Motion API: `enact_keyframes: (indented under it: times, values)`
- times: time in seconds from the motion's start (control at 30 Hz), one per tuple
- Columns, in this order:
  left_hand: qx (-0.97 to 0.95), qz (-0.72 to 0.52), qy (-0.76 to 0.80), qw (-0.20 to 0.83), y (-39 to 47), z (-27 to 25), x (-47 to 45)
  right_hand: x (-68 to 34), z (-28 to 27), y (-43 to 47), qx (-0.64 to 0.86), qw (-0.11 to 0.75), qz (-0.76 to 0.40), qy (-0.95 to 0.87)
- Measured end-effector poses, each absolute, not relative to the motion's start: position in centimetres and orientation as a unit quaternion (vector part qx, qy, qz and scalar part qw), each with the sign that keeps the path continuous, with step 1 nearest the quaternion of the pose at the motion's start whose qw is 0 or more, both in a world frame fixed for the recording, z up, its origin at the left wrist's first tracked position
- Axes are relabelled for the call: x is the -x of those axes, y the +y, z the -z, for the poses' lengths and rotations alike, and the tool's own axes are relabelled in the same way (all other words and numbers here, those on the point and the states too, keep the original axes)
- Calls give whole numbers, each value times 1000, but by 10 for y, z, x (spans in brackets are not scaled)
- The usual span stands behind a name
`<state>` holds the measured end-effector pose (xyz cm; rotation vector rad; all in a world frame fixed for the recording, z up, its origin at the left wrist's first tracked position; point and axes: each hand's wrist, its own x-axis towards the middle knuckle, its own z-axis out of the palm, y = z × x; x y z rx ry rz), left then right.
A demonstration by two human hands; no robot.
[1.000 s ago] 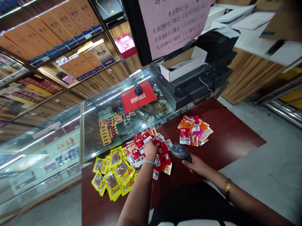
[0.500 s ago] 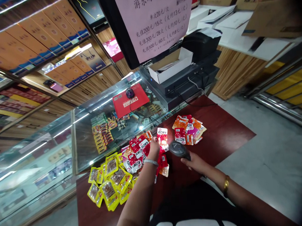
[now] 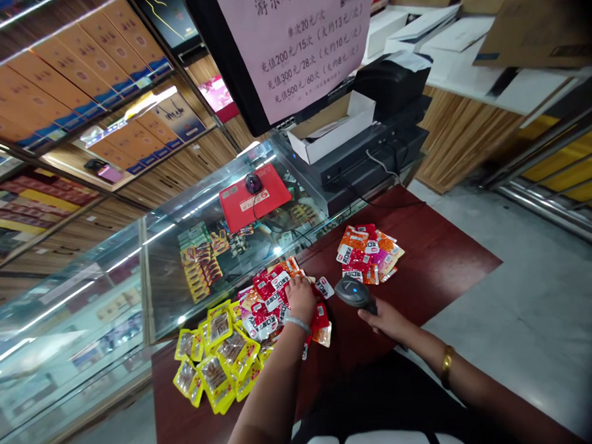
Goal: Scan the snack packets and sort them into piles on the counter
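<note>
My left hand (image 3: 301,300) lies over a pile of red, white and orange snack packets (image 3: 265,308), its fingers spread on top of them. Just past its fingertips a red-and-white packet (image 3: 324,287) sits at the pile's edge. In my right hand (image 3: 387,319) is a dark barcode scanner (image 3: 353,291), gripped by its handle, with a small blue light on its head. Beyond the scanner is a smaller heap of red and orange packets (image 3: 371,255). Yellow snack packets (image 3: 218,353) are heaped to the left of my left hand.
The packets lie on a dark red tabletop (image 3: 444,255) against a glass display counter (image 3: 164,254). On the glass are a red mat (image 3: 275,190) and a mouse (image 3: 253,182). A monitor with a pink sign (image 3: 303,51) and a white open box (image 3: 334,132) stand behind.
My left hand has gone from holding up a red-and-white packet beside the scanner to lying on the pile. The smaller heap's top packets look rearranged. A blue light now shows on the scanner.
</note>
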<state>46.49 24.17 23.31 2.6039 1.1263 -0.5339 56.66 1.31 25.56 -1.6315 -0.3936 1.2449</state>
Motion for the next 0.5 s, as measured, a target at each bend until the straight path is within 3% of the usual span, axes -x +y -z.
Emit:
enact_keyframes:
  times: [0.13, 0.3, 0.5]
  values:
    - [-831, 162, 448, 287, 249, -229, -465, -564, -257, 13, 665, 496, -528, -182]
    - [-696, 5, 481, 533, 252, -226, -474, -561, -259, 14, 673, 482, -525, -199]
    - [-640, -42, 486, 594, 239, -232, -475, -557, -256, 12, 672, 487, -517, -209]
